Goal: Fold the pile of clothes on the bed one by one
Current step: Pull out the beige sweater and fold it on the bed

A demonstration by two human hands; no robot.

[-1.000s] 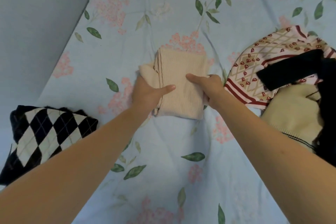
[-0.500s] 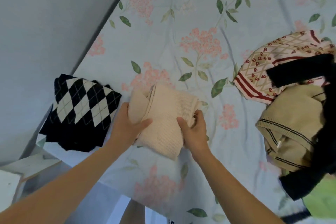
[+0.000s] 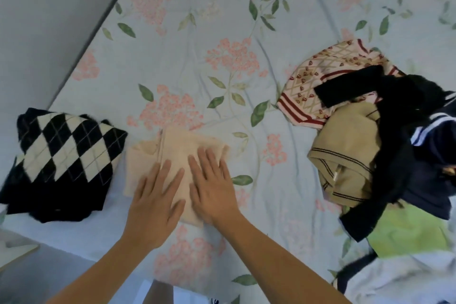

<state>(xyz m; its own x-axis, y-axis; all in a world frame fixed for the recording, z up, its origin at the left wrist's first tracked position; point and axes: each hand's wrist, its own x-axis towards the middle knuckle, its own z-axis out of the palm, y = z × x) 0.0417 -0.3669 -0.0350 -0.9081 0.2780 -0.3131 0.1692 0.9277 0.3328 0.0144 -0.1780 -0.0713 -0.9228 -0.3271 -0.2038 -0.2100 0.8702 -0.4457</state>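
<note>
Folded beige ribbed knit garment (image 3: 172,155) lies flat on the bed with the pale blue sheet printed with pink flowers and green leaves (image 3: 222,32), near the bed's near edge, toward its left side.

Left hand (image 3: 155,202): palm down on the near-left part of the beige garment, fingers straight and slightly spread, pressing flat. Nothing pinched.

Right hand (image 3: 213,190): palm down on the right part of the same garment, fingers straight, spread, tips reaching toward its far right corner. Also pressing flat, no grip. The two hands lie side by side, thumbs close; contact between them cannot be told.

Folded black-and-cream argyle knit sweater (image 3: 64,155) sits at the bed's left edge, just beside the beige garment; its right corner is at or very near the beige garment's left edge.

Unfolded pile (image 3: 370,145) toward the bed's right edge, well apart from the beige garment. Visible in it: a cream knit with red hearts and red stripes (image 3: 320,76) at the far side, a black garment (image 3: 394,96) draped across it, a tan knit with dark thin stripes (image 3: 345,153) below, a navy piece with white stripes (image 3: 434,145) at the right, and a lime-green fabric (image 3: 409,229) nearest the near edge.

Grey wall (image 3: 49,7) runs along the bed's left side.
</note>
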